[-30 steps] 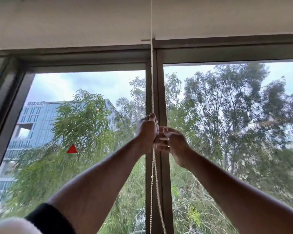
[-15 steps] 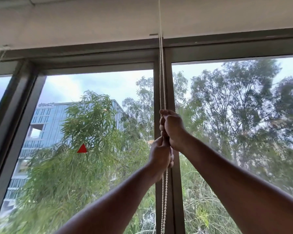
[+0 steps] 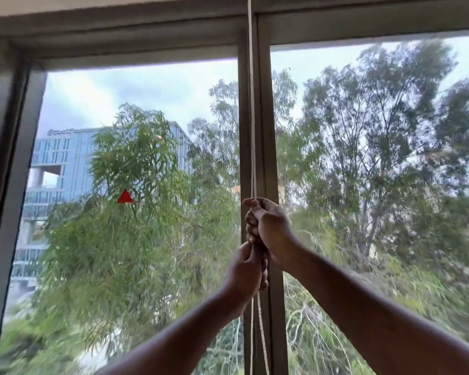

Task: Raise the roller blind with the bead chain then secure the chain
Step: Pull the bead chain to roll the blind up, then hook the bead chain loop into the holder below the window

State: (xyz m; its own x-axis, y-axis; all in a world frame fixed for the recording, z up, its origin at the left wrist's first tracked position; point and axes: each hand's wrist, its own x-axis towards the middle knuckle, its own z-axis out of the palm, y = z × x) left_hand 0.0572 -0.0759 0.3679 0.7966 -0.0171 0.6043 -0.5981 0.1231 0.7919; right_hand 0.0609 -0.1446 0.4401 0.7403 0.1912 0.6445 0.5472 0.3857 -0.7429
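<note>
A white bead chain point(image 3: 252, 109) hangs down the grey centre mullion point(image 3: 266, 147) of the window. My right hand point(image 3: 268, 226) is closed around the chain at mid height. Just below it, touching it, my left hand point(image 3: 245, 269) grips the same chain. Two strands of the chain drop out under my left hand to the bottom edge. The roller blind itself is out of view above; only a pale strip point(image 3: 65, 6) shows at the top left, over the upper frame.
Large glass panes fill both sides of the mullion, with trees and a blue-grey building point(image 3: 54, 169) outside. A red triangle sticker point(image 3: 125, 196) sits on the left pane. The dark window frame point(image 3: 8, 169) runs down the left edge.
My right hand went from beside my left hand to above it on the chain, and my left hand dropped lower. The view tilted downward, so less of the blind shows.
</note>
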